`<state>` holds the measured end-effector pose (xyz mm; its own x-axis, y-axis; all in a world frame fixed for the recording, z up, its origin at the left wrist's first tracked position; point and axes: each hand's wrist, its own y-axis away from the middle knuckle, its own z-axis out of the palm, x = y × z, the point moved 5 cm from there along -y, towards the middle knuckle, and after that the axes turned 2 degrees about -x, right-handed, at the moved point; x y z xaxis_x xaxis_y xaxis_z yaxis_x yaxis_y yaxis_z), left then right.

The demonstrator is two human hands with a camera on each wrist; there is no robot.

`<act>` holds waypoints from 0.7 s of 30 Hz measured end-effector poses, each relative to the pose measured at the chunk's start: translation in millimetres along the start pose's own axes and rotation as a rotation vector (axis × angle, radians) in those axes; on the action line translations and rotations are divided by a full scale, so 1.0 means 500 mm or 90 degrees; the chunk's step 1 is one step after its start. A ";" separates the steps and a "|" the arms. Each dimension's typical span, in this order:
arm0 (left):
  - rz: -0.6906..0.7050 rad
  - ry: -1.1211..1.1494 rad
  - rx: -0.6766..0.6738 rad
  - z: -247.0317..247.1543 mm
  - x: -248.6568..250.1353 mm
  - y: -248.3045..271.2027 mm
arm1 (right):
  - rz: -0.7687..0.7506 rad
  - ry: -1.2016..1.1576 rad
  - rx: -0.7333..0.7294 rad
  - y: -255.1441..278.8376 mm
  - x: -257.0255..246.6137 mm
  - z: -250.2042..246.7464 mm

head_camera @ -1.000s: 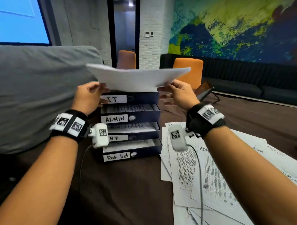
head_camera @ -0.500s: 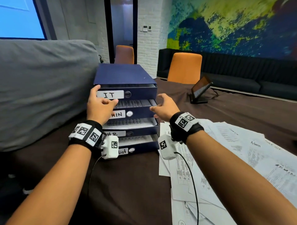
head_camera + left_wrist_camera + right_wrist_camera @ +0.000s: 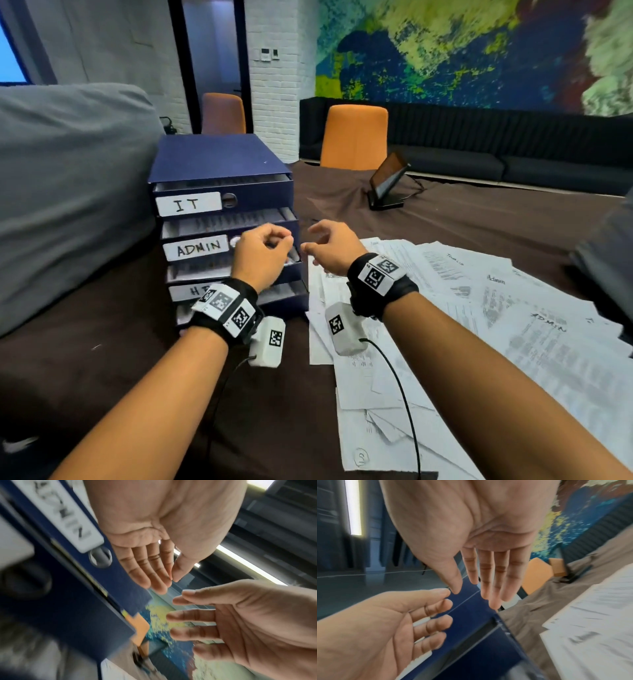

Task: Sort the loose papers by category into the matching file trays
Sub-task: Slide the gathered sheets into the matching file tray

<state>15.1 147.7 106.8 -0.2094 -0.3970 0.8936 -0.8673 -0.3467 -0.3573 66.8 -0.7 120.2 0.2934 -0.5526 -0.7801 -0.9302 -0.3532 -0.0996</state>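
The sheaf of paper held above the blue file tray unit point(image 3: 222, 219) a second ago is gone from both hands, and paper now shows in the top drawer, labelled "IT" point(image 3: 187, 204). Below it sit drawers marked "ADMIN" point(image 3: 198, 247) and one whose label reads "H" before the wrist hides the rest. Half a second ago the left hand touched the IT label; it has since dropped to the ADMIN drawer front. The left hand point(image 3: 262, 255) hangs there with fingers loosely curled, gripping nothing; the wrist views show its palm bare. The right hand point(image 3: 330, 248) hovers just beside it, fingers relaxed and apart, equally unladen. The loose papers point(image 3: 479, 308) lie fanned over the brown tablecloth point(image 3: 102, 377) to the right of the unit, some hand-lettered "ADMIN" and "Admin". A tablet on a stand point(image 3: 388, 181) and orange chairs point(image 3: 354, 137) stand behind.
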 end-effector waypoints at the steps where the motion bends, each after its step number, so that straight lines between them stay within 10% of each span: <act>1: -0.015 0.010 -0.029 0.031 -0.005 0.009 | 0.017 -0.005 0.005 0.011 0.023 -0.012; 12: -0.184 -0.022 -0.442 0.386 -0.062 0.144 | 0.300 -0.061 0.104 0.244 0.370 -0.196; 21: -0.247 -0.299 -0.542 0.496 -0.119 0.187 | 0.412 0.138 -0.029 0.392 0.459 -0.207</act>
<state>58.4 -71.9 -47.2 0.1900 -0.7395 0.6458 -0.9072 0.1193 0.4035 -25.7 -274.7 -14.4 -0.2767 -0.7999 -0.5325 -0.9242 0.0698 0.3754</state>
